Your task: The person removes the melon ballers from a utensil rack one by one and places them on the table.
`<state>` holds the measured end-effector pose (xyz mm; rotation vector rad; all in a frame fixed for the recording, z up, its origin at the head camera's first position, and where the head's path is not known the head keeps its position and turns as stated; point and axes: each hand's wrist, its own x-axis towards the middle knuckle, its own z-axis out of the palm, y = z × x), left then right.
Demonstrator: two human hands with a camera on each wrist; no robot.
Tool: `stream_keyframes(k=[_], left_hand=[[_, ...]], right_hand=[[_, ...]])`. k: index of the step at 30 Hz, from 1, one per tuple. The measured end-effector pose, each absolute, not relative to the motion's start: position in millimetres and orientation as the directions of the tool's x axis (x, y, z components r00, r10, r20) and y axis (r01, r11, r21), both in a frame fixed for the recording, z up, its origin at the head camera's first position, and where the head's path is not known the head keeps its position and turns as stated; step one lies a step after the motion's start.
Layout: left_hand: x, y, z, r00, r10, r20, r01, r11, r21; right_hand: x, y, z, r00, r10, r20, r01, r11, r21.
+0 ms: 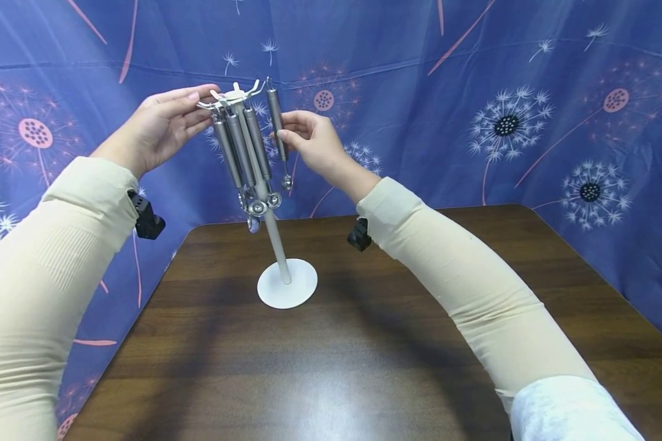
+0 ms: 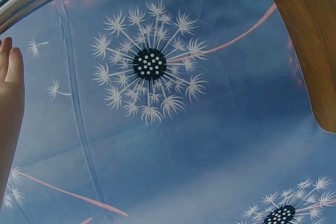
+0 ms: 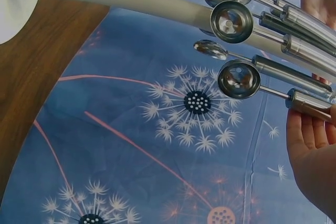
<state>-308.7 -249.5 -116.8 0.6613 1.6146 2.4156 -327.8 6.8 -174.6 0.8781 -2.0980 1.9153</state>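
Note:
A white stand [image 1: 276, 242] with a hooked top rises from the table, and several steel scoops [image 1: 241, 150] hang from its hooks. My right hand [image 1: 315, 146] pinches the grey handle of a melon baller [image 1: 276, 113] between thumb and fingers. That melon baller hangs upright at the stand's right side, its loop close to a right-hand hook; whether they touch I cannot tell. In the right wrist view its round bowl [image 3: 239, 78] points away from the hand. My left hand [image 1: 162, 125] has its fingers nearly straight, the tips at the stand's left hooks.
The stand's round white base [image 1: 303, 285] rests on a brown wooden table [image 1: 331, 349]. A blue curtain [image 1: 397, 79] with dandelion prints hangs behind and beside the table. Black wrist cameras [image 1: 150, 222] sit at both cuffs.

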Motion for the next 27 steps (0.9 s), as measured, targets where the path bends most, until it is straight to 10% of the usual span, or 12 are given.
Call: stream_keyframes(k=[27], left_hand=[[-306, -249, -122, -0.885, 0.364, 0.292, 0.112, -0.44, 0.891]], right_hand=[[-342, 47, -212, -0.863, -0.242, 0.444, -0.466, 0.041, -0.884]])
